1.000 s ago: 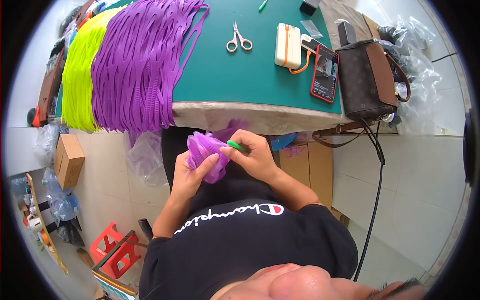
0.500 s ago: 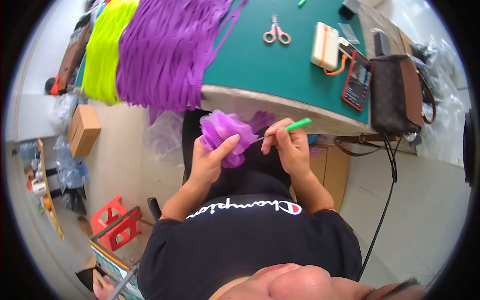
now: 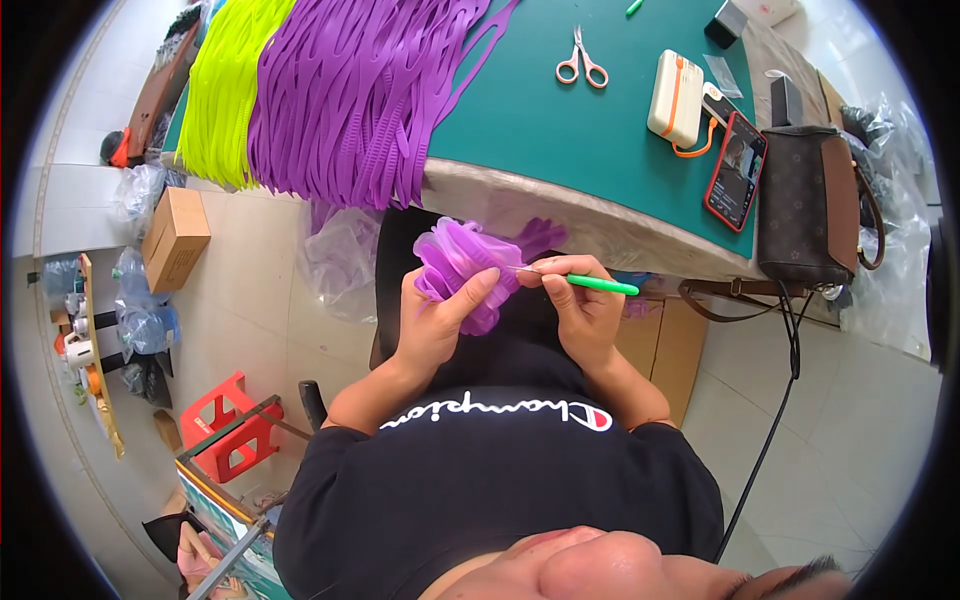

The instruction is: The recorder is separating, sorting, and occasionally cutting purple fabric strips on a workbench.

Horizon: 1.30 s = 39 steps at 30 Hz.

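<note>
A bunch of soft, translucent purple ribbed straps (image 3: pixel 455 255) is gathered in my left hand (image 3: pixel 432 325), its thumb pressed over the front. My right hand (image 3: pixel 585 315) pinches a slim tool with a green handle (image 3: pixel 603 286) and a thin metal shaft. The shaft points left and reaches the right side of the bunch; its exact tip is too small to make out. Both hands are in front of my lap, below the table edge. On the table, a thick pile of similar purple straps (image 3: pixel 350 110) lies beside a pile of yellow-green straps (image 3: pixel 225 100).
The green table (image 3: pixel 540 140) holds pink-handled scissors (image 3: pixel 579 48), a cream power bank (image 3: pixel 675 98) with an orange cable, a red-edged phone (image 3: pixel 735 170) and a brown handbag (image 3: pixel 808 205). A red stool (image 3: pixel 232 428) and cardboard box (image 3: pixel 177 240) stand on the floor at left.
The green-handled tool has swung from tilted up to nearly level, its shaft now at the purple bunch. My right hand has turned with it. The whole view has shifted slightly.
</note>
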Tool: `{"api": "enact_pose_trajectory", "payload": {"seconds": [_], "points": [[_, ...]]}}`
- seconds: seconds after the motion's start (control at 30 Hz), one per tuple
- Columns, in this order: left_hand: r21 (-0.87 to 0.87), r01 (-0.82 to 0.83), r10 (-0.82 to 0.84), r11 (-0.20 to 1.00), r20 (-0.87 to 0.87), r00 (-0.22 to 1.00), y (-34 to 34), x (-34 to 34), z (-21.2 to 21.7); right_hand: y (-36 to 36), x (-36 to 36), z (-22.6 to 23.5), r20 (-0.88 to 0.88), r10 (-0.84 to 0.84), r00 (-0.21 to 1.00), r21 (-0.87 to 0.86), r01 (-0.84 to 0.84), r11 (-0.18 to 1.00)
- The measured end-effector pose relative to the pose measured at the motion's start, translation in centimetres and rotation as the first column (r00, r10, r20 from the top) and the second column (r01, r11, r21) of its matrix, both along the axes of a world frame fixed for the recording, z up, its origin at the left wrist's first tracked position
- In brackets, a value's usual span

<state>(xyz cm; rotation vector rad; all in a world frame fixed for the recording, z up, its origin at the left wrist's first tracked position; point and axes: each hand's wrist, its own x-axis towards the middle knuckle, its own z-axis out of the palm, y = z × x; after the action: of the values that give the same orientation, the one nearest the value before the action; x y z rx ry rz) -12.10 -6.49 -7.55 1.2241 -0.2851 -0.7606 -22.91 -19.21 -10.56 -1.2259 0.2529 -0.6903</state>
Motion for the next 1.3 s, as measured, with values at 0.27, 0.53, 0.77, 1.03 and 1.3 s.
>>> {"api": "enact_pose_trajectory", "payload": {"seconds": [0.27, 0.53, 0.77, 1.03, 1.3], "points": [[0.013, -0.008, 0.008, 1.0, 0.01, 1.0, 0.2, 0.0, -0.2, -0.1, -0.2, -0.1, 0.031, 0.017, 0.999, -0.007, -0.017, 1.0], [0.018, -0.047, 0.046, 0.999, 0.054, 0.997, 0.2, -0.1, -0.3, -0.8, -0.1, -1.0, -0.012, 0.008, 1.0, -0.329, -0.012, 0.944], [0.275, -0.079, -0.095, 0.958, 0.564, 0.82, 1.1, 0.8, -0.1, -3.6, 1.1, -0.1, 0.287, -0.135, 0.948, -0.857, 0.317, 0.406], [0.421, -0.211, -0.2, 0.882, 0.741, 0.641, 2.1, 2.9, 0.5, -9.2, 0.5, 3.7, 0.56, -0.365, 0.744, -0.78, 0.622, 0.07], [0.127, 0.142, -0.135, 0.982, -0.066, 0.989, 2.2, 1.9, 1.1, -5.7, 2.2, 3.7, 0.028, -0.116, 0.993, -0.536, 0.113, 0.836]]}}
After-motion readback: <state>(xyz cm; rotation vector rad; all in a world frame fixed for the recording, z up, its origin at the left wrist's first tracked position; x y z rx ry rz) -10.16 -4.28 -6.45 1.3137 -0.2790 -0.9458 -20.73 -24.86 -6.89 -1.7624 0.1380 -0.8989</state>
